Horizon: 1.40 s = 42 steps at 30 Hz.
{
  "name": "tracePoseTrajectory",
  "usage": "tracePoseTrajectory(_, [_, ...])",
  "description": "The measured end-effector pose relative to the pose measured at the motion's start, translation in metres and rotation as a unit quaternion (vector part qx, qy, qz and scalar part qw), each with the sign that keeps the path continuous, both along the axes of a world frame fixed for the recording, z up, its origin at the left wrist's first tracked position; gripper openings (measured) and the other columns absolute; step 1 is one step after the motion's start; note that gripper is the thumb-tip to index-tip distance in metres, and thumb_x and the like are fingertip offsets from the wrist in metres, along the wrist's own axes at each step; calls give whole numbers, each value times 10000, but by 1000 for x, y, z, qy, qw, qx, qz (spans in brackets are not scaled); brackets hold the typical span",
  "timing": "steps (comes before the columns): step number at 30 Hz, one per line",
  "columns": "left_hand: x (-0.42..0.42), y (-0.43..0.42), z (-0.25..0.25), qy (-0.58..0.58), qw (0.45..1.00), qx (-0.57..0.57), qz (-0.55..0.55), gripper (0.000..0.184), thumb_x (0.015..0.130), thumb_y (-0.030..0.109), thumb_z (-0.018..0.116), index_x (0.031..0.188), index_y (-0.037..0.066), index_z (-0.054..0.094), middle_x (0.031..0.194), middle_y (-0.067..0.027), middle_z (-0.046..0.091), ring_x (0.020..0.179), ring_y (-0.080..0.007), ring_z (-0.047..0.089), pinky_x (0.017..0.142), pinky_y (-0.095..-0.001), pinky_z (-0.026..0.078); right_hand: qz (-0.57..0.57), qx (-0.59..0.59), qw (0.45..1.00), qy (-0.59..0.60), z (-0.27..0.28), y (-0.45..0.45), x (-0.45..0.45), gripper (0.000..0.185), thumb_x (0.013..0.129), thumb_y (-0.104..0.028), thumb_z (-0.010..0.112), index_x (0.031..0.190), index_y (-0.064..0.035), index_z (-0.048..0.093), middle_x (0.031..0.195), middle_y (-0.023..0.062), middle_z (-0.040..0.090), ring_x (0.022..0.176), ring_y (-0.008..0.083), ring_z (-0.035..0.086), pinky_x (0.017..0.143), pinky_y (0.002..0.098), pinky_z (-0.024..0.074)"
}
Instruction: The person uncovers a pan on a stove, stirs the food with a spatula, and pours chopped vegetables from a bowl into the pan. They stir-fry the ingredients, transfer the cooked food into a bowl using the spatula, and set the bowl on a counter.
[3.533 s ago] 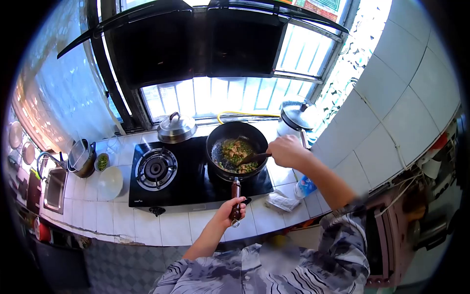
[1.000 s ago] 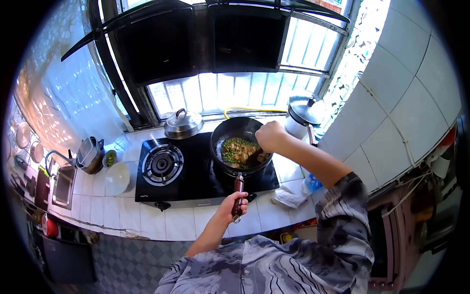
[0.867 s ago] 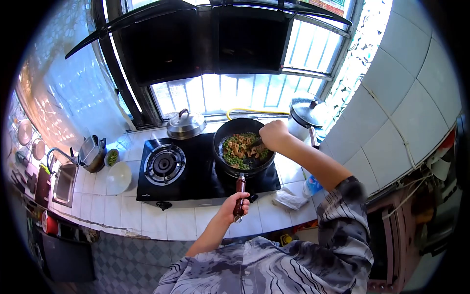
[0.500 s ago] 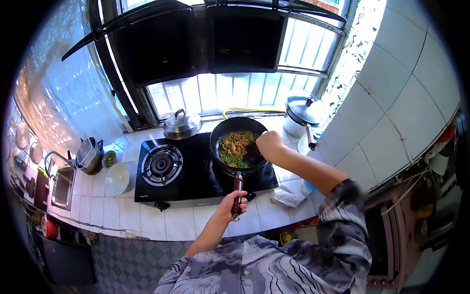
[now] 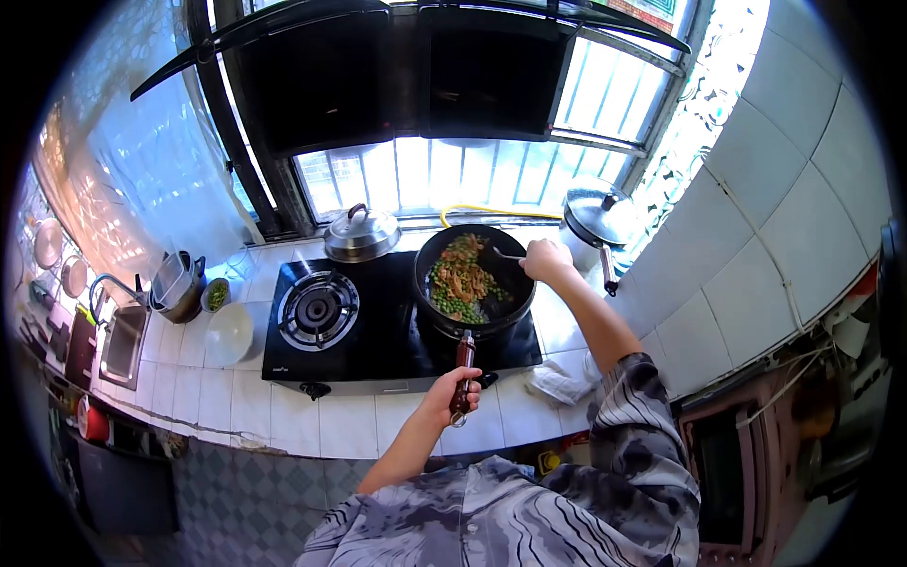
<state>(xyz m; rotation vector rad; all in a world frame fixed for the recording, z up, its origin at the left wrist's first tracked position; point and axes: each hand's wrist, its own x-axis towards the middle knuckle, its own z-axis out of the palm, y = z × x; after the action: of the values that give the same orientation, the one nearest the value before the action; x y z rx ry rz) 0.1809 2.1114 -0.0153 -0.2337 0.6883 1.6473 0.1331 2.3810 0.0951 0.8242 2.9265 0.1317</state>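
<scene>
A dark frying pan [image 5: 522, 300] sits on the right burner of the black gas stove [image 5: 378, 352]. Inside it, green peas and brown strips of food [image 5: 463, 283] lie mostly toward the left and middle. My left hand [image 5: 448, 397] is closed around the pan's reddish-brown handle, which points toward me. At the pan's right rim, my right hand [image 5: 548, 261] grips a slim metal cooking utensil [image 5: 510, 256]. The utensil reaches over the rim into the pan; its working end is too small to tell whether spoon or spatula.
Left of the pan are a bare burner [image 5: 319, 310] and a domed metal lid [image 5: 362, 233]. A lidded pot [image 5: 593, 222] stands behind right. On the counter are a white bowl [image 5: 230, 334], a small bowl of greens [image 5: 216, 295] and a cloth [image 5: 557, 381]. A sink [image 5: 124, 347] is far left.
My right hand has moved slightly right and up, lifting off the pan's interior so the utensil's shaft shows. The food sits spread differently. My left hand still holds the handle.
</scene>
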Motion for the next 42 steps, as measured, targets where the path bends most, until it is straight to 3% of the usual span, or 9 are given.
tracePoseTrajectory(3, [-5, -5, 1, 16, 1000, -7, -5, 167, 826, 150, 550, 934, 85, 440, 611, -9, 463, 470, -102, 451, 422, -242, 397, 106, -26, 994, 9, 12, 12, 3, 302, 724, -411, 628, 772, -119, 690, 801, 99, 653, 800, 244, 619, 704, 364, 474])
tracePoseTrajectory(12, [-24, -20, 53, 93, 995, 24, -8, 190, 802, 65, 579, 919, 56, 430, 650, -25, 453, 469, -85, 439, 416, -228, 382, 113, 59, 991, 49, 100, -36, 58, 157, 669, -99, 568, 789, -74, 666, 821, 141, 647, 817, 280, 627, 715, 379, 483])
tracePoseTrajectory(13, [-28, -12, 68, 113, 993, -13, -15, 161, 805, 67, 571, 889, 63, 434, 641, -15, 450, 458, -68, 426, 400, -210, 363, 126, 66, 987, 74, 106, -36, 67, 197, 724, -246, 640, 788, -67, 690, 743, 143, 641, 750, 276, 628, 682, 370, 477])
tracePoseTrajectory(18, [-63, 52, 89, 82, 996, -31, -15, 101, 767, 52, 562, 772, 45, 461, 599, -2, 480, 438, -78, 454, 378, -216, 370, 156, 73, 982, 72, 124, -27, 61, 158, 657, -221, 640, 694, -70, 665, 703, 134, 635, 695, 286, 625, 634, 371, 489])
tracePoseTrajectory(20, [-45, 25, 80, 242, 969, -15, -34, 117, 789, 100, 558, 725, 60, 469, 525, -1, 456, 422, -112, 449, 397, -256, 384, 131, 66, 987, 72, 138, -27, 84, 108, 662, -103, 565, 686, -67, 663, 726, 139, 641, 717, 267, 634, 637, 345, 487])
tracePoseTrajectory(24, [-14, -13, 101, 127, 992, -11, 8, 207, 752, 2, 573, 898, 35, 430, 675, -42, 472, 480, -88, 448, 420, -245, 394, 122, 44, 989, 65, 146, -30, 124, 123, 674, -91, 562, 725, -71, 673, 736, 138, 642, 723, 280, 634, 641, 361, 485])
tracePoseTrajectory(31, [-36, 34, 95, 5, 1000, -16, 14, 106, 794, 13, 518, 836, 36, 423, 646, -20, 462, 475, -50, 444, 389, -173, 369, 140, 75, 985, 65, 138, -10, 111, 119, 672, -76, 553, 707, -54, 664, 736, 147, 639, 714, 285, 635, 631, 363, 488])
tracePoseTrajectory(40, [-10, 13, 115, 130, 991, -11, 13, 174, 786, 38, 559, 898, 28, 427, 663, -34, 477, 488, -73, 458, 420, -221, 395, 81, 60, 994, 30, 153, -20, 141, 128, 687, -173, 622, 787, -143, 695, 755, 68, 644, 767, 249, 622, 680, 362, 481])
tracePoseTrajectory(42, [-16, 17, 114, 116, 993, -33, 4, 156, 813, 38, 510, 924, 38, 400, 680, -11, 456, 500, -42, 445, 406, -186, 377, 130, 38, 989, 67, 148, -22, 140, 128, 675, -67, 556, 723, -63, 675, 753, 150, 642, 746, 299, 632, 671, 367, 487])
